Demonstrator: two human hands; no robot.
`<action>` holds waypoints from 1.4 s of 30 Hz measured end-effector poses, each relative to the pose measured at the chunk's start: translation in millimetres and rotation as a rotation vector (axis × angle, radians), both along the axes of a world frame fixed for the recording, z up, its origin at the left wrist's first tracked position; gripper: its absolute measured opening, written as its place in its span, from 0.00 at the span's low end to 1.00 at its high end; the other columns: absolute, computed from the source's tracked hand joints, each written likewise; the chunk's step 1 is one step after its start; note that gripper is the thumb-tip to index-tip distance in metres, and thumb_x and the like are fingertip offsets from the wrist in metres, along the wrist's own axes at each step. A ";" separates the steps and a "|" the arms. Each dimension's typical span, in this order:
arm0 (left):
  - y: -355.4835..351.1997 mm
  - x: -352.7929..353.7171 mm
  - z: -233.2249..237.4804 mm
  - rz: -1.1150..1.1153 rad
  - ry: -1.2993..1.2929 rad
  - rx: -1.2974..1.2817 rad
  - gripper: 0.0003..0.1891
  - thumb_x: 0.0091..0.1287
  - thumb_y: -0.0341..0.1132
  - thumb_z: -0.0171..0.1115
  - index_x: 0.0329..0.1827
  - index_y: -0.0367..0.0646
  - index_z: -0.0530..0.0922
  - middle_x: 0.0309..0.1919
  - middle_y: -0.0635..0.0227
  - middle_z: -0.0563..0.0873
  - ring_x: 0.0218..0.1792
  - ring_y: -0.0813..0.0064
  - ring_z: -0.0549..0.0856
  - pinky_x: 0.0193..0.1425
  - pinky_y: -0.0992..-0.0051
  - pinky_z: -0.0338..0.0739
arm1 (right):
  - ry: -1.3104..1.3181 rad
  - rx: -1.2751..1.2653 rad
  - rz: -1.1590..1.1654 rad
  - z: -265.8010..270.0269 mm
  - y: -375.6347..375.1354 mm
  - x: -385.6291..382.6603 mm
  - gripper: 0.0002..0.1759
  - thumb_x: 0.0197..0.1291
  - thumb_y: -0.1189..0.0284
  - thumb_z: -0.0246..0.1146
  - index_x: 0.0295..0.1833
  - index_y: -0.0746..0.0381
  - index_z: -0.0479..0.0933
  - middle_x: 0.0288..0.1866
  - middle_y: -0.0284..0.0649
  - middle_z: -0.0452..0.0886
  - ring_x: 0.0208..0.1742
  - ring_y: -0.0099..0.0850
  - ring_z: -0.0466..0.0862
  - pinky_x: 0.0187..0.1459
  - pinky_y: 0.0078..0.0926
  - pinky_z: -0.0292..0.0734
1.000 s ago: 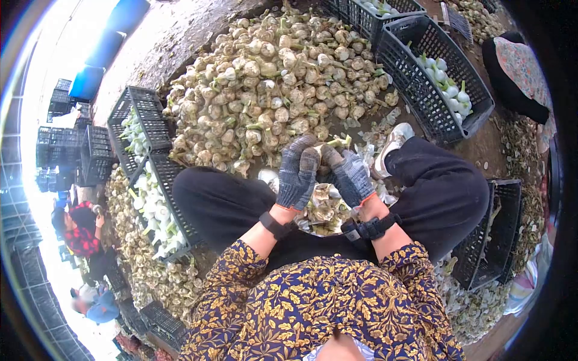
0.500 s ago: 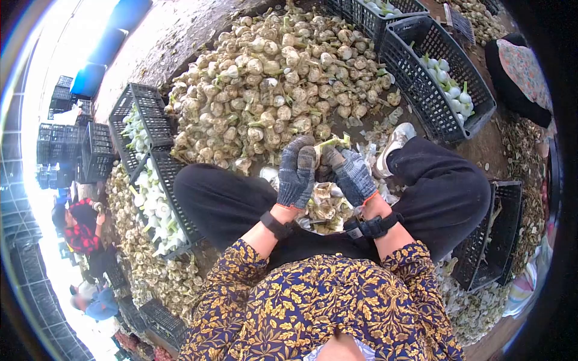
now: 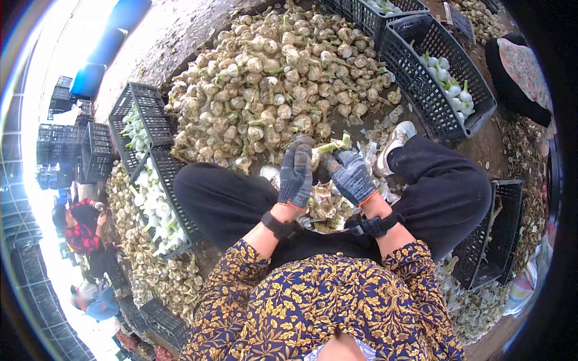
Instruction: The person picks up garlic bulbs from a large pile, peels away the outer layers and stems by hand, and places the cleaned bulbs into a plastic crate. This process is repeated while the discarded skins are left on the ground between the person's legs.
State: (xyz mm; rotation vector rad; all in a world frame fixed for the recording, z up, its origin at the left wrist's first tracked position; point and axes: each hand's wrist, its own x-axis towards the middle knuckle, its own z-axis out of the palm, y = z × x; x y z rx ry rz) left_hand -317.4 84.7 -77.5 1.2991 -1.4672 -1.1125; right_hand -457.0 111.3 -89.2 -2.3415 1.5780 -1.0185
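Both my hands wear grey knitted gloves and meet above my lap. My left hand (image 3: 295,171) is closed round a garlic bulb whose green stem (image 3: 335,145) points up and to the right. Close beside it, my right hand (image 3: 350,176) has its fingers curled at the bulb's stem side; whether it grips anything is hidden. Beyond my hands lies a large heap of unpeeled garlic (image 3: 265,90). Loose peeled skins (image 3: 325,207) lie beneath my hands, between my legs.
Black crates of white garlic stand at the upper right (image 3: 438,78) and left (image 3: 171,210). Another crate (image 3: 490,234) stands by my right knee. At the far left are a person in red check (image 3: 81,228) and another in blue (image 3: 102,304). A patterned garment (image 3: 524,69) shows upper right.
My hands have moved slightly apart, and more of the garlic and its green stem shows between them.
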 end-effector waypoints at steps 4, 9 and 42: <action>-7.7 0.4 10.0 0.056 0.145 0.318 0.18 0.70 0.44 0.38 0.45 0.44 0.74 0.32 0.70 0.79 0.32 0.78 0.77 0.35 0.79 0.73 | -0.267 0.211 -0.122 -2.9 0.4 6.2 0.10 0.51 0.69 0.58 0.31 0.67 0.74 0.28 0.53 0.75 0.32 0.49 0.74 0.33 0.42 0.69; -17.1 8.6 19.8 0.061 0.528 1.070 0.21 0.65 0.52 0.45 0.47 0.44 0.73 0.31 0.70 0.79 0.27 0.79 0.78 0.27 0.80 0.73 | -0.306 0.260 -0.155 1.7 -1.7 9.3 0.12 0.52 0.68 0.57 0.28 0.67 0.73 0.26 0.54 0.74 0.31 0.51 0.74 0.34 0.43 0.69; -1.5 9.7 11.5 -0.087 0.578 0.780 0.18 0.64 0.38 0.54 0.55 0.44 0.67 0.40 0.67 0.79 0.37 0.78 0.79 0.38 0.79 0.77 | -0.603 0.545 -0.189 -19.6 -1.9 -1.6 0.12 0.56 0.73 0.52 0.42 0.67 0.74 0.39 0.51 0.76 0.42 0.46 0.75 0.45 0.35 0.70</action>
